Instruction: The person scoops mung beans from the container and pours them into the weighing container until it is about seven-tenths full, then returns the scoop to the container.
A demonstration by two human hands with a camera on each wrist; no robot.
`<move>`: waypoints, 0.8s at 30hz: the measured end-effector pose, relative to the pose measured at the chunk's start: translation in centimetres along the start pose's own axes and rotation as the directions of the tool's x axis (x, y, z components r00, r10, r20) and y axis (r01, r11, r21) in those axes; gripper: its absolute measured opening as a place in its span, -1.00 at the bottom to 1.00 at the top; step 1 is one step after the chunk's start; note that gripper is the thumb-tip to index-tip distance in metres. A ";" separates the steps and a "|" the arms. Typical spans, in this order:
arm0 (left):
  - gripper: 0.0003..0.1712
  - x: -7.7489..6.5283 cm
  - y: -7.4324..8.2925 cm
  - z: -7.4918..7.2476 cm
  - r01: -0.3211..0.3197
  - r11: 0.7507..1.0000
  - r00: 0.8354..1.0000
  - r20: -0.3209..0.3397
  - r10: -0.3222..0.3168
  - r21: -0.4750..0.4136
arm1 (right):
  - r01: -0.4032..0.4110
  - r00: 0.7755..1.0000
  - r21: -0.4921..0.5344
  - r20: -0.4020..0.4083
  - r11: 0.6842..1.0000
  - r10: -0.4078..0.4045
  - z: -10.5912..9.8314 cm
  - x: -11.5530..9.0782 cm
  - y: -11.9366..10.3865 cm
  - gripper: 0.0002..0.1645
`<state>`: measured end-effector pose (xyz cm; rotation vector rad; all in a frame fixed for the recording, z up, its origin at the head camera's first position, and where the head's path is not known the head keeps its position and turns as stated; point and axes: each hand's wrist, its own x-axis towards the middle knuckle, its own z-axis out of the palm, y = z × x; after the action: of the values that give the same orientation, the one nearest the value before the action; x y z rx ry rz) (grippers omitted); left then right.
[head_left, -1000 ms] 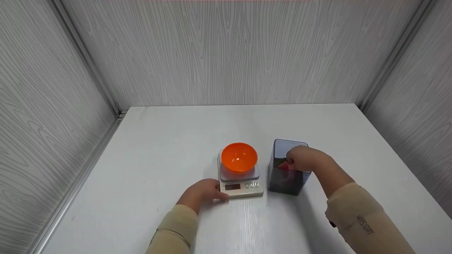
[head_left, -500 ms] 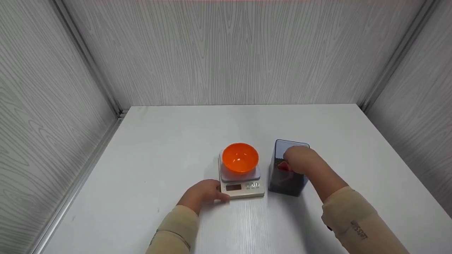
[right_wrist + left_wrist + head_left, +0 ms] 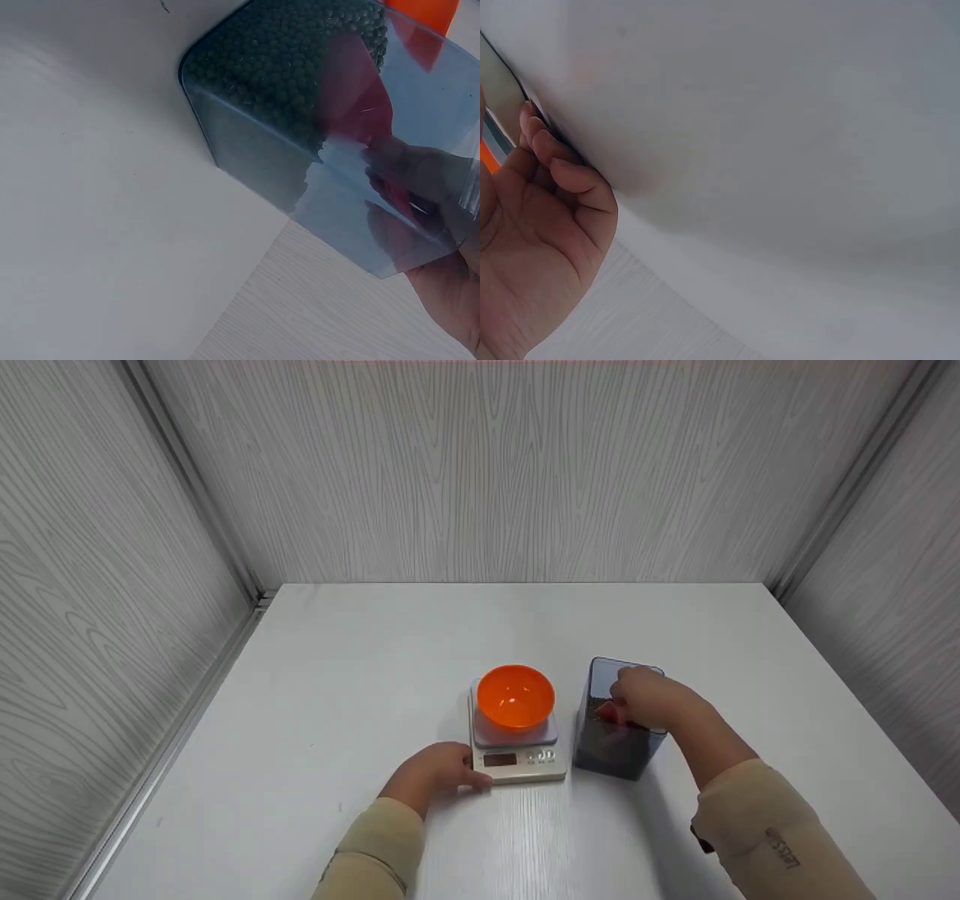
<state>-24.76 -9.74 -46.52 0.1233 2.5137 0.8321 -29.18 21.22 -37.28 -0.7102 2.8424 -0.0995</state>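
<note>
1. One red scoop [image 3: 611,712], glossy and seemingly plastic, is inside the container, its head at the grains; the fingers of the right hand [image 3: 651,696] are closed on its handle (seen through the clear wall in the right wrist view).
2. Small round greenish grains [image 3: 277,56] lie packed in the lower part of the container, pebbly in texture.
3. That container [image 3: 609,754], a tall, smooth, bluish see-through box with rounded corners, stands upright just beside the scale, on its right.
4. On the kitchen scale's raised square plate sits an orange bowl [image 3: 516,697], round, shiny and smooth.
5. The off-white kitchen scale [image 3: 525,772] has a dark rectangular display [image 3: 500,760] and a row of buttons [image 3: 541,756] (their markings are too small to read).
6. The left hand [image 3: 437,771] grips the scale's near left corner, fingers bent along its side and thumb at the front.
7. Dark writing on the beige right sleeve [image 3: 772,817] seems to read "LetsSim" (the letters are slightly blurred).
8. All stands on a smooth white surface [image 3: 360,660], before grey wood-grain panels [image 3: 487,472].
</note>
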 end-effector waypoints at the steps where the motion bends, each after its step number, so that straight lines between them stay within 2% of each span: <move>1: -0.62 0.0 0.0 0.0 0.001 1.000 1.000 -0.001 -0.001 0.005 | 0.018 1.000 -0.011 -0.017 1.000 -0.018 -0.1 -0.2 0.2 -0.94; 11: -0.63 -0.1 0.0 -0.2 0.018 1.000 1.000 0.015 -0.017 -0.016 | 0.092 0.990 0.078 -0.118 0.993 -0.082 -0.7 -2.0 1.3 -0.95; 20: -0.65 -0.1 0.0 -0.3 0.042 0.998 0.999 0.021 -0.041 -0.049 | 0.124 0.978 0.133 -0.183 0.983 -0.098 -0.8 -2.9 1.5 -0.93; 24: -0.63 -0.1 0.0 -0.2 0.039 0.998 0.999 0.021 -0.038 -0.046 | 0.107 0.979 0.181 -0.190 0.978 -0.071 -0.7 -3.3 2.1 -0.91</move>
<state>-24.77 -9.88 -46.30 0.0677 2.4681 0.8687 -27.44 24.69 -36.22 -0.8252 2.9176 -0.4680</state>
